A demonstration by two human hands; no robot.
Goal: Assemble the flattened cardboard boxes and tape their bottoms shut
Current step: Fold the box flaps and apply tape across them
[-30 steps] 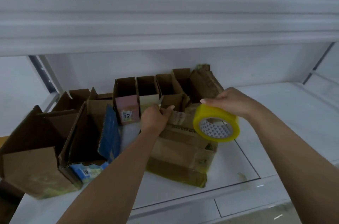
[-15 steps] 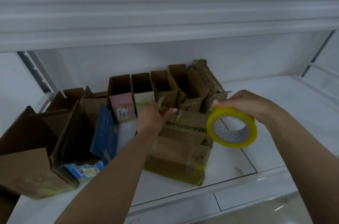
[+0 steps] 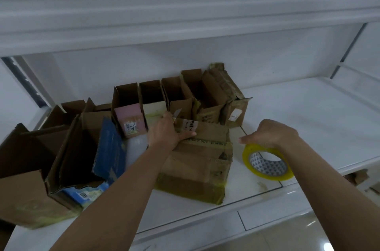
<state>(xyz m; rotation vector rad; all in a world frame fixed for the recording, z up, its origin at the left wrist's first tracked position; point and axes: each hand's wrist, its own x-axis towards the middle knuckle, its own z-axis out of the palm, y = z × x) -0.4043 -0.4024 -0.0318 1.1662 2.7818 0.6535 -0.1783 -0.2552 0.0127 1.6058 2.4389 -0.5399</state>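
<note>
A: How far along?

B: Several brown cardboard boxes (image 3: 152, 94) stand assembled along the white shelf (image 3: 308, 111). The worn, tape-edged brown carton (image 3: 201, 166) lies under the left hand (image 3: 166, 133), whose grip presses its top flap.

A: And the tape?

B: The right hand (image 3: 271, 133) curls on the yellow tape roll (image 3: 267, 163), just right of that carton. Open shelf lies rightward; the front edge is near.

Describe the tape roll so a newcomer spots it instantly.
On the white shelf, look right of the taped cardboard box under the left hand. The tape roll sits under the right hand: the only yellow ring, with a patterned white core.
</note>
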